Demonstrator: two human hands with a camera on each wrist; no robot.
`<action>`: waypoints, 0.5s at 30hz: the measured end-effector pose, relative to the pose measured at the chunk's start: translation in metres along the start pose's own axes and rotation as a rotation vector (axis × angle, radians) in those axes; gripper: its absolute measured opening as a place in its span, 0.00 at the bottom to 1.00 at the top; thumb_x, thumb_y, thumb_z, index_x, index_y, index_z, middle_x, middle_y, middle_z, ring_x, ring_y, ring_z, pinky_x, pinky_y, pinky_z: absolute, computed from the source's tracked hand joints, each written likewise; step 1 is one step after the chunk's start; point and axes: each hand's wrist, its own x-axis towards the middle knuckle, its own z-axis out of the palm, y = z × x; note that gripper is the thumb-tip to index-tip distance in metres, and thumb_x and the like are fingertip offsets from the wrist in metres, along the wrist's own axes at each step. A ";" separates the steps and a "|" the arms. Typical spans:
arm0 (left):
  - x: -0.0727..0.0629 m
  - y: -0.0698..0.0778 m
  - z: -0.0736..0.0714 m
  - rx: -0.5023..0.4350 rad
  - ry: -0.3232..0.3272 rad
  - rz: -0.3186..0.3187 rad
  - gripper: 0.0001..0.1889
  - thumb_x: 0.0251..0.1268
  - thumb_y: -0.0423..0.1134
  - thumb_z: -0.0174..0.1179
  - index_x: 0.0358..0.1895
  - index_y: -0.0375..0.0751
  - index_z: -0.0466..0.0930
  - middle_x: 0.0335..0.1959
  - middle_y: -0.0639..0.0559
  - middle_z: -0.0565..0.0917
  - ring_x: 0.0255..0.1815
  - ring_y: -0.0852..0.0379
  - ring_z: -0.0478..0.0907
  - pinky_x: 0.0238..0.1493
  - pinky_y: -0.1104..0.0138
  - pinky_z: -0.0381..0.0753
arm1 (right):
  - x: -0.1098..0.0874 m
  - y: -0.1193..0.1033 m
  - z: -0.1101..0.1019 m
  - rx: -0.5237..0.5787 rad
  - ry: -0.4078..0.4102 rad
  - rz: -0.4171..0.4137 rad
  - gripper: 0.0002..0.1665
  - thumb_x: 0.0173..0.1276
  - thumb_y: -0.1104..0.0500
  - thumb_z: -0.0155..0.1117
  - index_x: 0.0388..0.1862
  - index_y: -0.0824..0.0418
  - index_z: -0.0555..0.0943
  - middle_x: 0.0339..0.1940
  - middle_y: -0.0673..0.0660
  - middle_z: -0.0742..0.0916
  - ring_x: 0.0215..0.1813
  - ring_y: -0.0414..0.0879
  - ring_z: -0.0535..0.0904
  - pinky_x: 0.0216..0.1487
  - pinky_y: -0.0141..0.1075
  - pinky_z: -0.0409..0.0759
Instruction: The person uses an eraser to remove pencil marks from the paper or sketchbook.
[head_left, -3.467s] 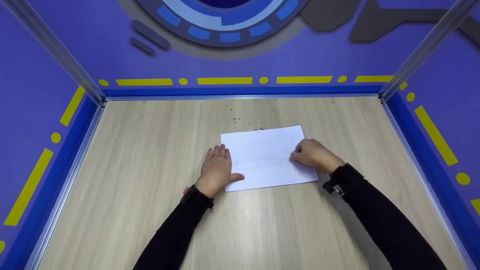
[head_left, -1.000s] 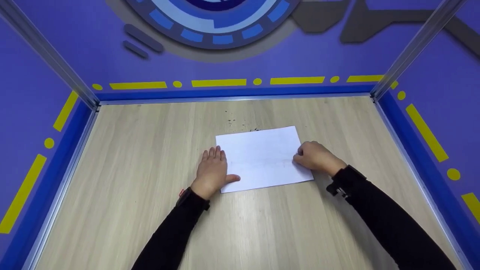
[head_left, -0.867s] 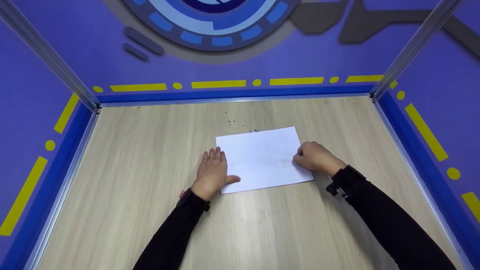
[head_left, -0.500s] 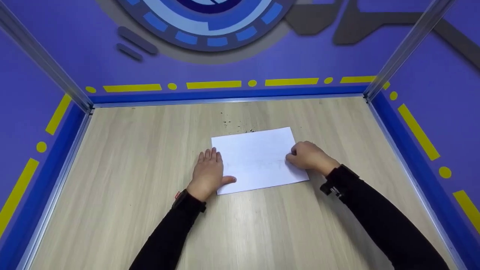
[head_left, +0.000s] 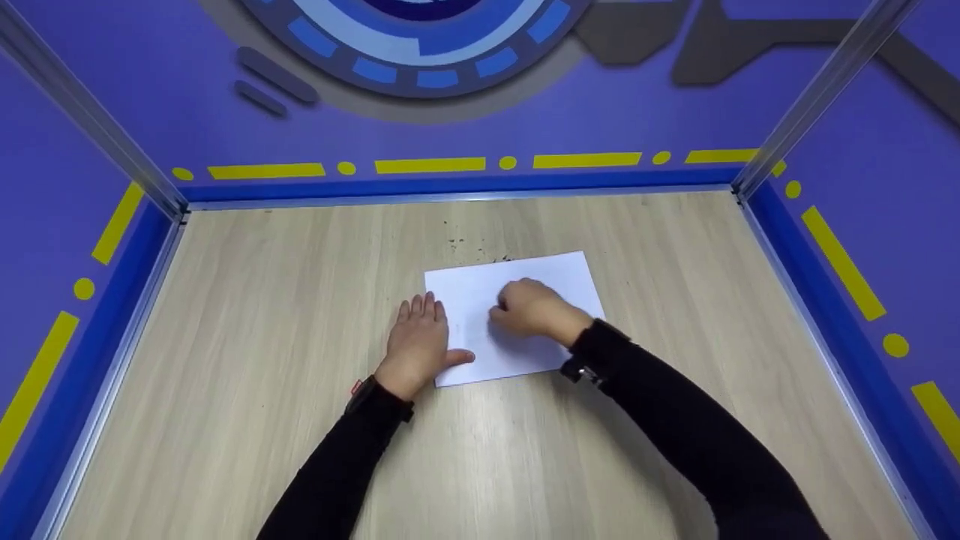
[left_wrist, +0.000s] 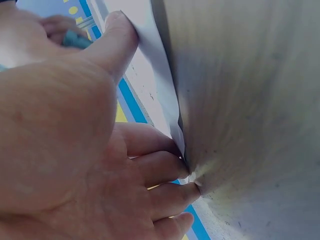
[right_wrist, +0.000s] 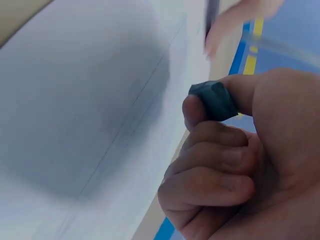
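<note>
A white sheet of paper (head_left: 450, 292) lies slightly askew on the wooden table. My left hand (head_left: 416, 341) rests flat at its left edge, fingers straight and thumb spread over the sheet. Over the middle of the paper is my right hand (head_left: 534, 309), its fingers curled. In the right wrist view it pinches a small dark teal eraser (right_wrist: 215, 101) between thumb and index finger. A faint pencil line (right_wrist: 135, 102) runs across the paper there. From the head view the eraser is hidden by the fingers.
Small dark crumbs (head_left: 456, 241) lie scattered beyond the paper's far edge. Blue-purple panels (head_left: 450, 135) with yellow marks and metal rails enclose the table (head_left: 300, 300) at the back and both sides.
Gripping the eraser, my right hand has swept left from the paper's right edge to its middle. The left hand keeps its place on the sheet. The head view has shifted slightly.
</note>
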 end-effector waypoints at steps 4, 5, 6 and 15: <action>-0.001 -0.001 -0.001 -0.009 0.013 0.002 0.62 0.68 0.76 0.65 0.84 0.22 0.62 0.87 0.25 0.61 0.91 0.31 0.58 0.92 0.42 0.55 | 0.012 -0.021 0.014 -0.084 0.008 -0.036 0.22 0.78 0.51 0.62 0.20 0.56 0.77 0.26 0.55 0.81 0.32 0.50 0.75 0.38 0.46 0.77; -0.001 -0.001 0.000 -0.011 0.016 0.005 0.62 0.68 0.76 0.65 0.83 0.21 0.62 0.87 0.25 0.61 0.91 0.31 0.58 0.92 0.42 0.55 | 0.014 -0.022 0.016 -0.093 0.005 -0.033 0.23 0.77 0.52 0.63 0.20 0.56 0.76 0.26 0.54 0.80 0.32 0.50 0.75 0.37 0.45 0.76; -0.002 -0.001 0.000 -0.012 0.015 0.007 0.62 0.68 0.75 0.66 0.83 0.21 0.62 0.87 0.25 0.61 0.91 0.31 0.59 0.92 0.42 0.55 | 0.016 -0.022 0.019 -0.093 0.001 -0.026 0.23 0.76 0.53 0.63 0.18 0.55 0.75 0.24 0.54 0.79 0.31 0.49 0.73 0.36 0.44 0.75; -0.001 0.000 0.001 0.012 -0.001 -0.002 0.62 0.69 0.76 0.64 0.84 0.22 0.60 0.88 0.26 0.60 0.91 0.32 0.57 0.93 0.42 0.54 | 0.012 0.009 0.018 0.037 -0.002 -0.006 0.26 0.73 0.54 0.63 0.13 0.50 0.70 0.15 0.46 0.71 0.22 0.44 0.68 0.24 0.38 0.64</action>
